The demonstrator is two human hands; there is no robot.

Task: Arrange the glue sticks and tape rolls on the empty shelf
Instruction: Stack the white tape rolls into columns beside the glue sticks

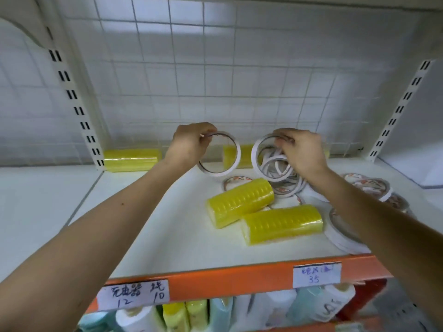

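My left hand (189,143) pinches the top of a thin white tape ring (236,152) and holds it upright above the white shelf (167,226). My right hand (302,152) grips a bunch of several thin white tape rings (257,149) lifted over a heap of more rings (287,188). Two yellow wrapped packs of tape rolls (241,202) (281,224) lie tilted in the middle of the shelf. Two more yellow packs (131,160) (242,155) lie against the back grid.
Flat white tape rolls with printed labels (369,185) (342,231) lie at the shelf's right side. A wire grid back (215,80) and slotted uprights (72,94) bound the shelf. The orange front edge (227,281) carries price labels; bottles stand below.
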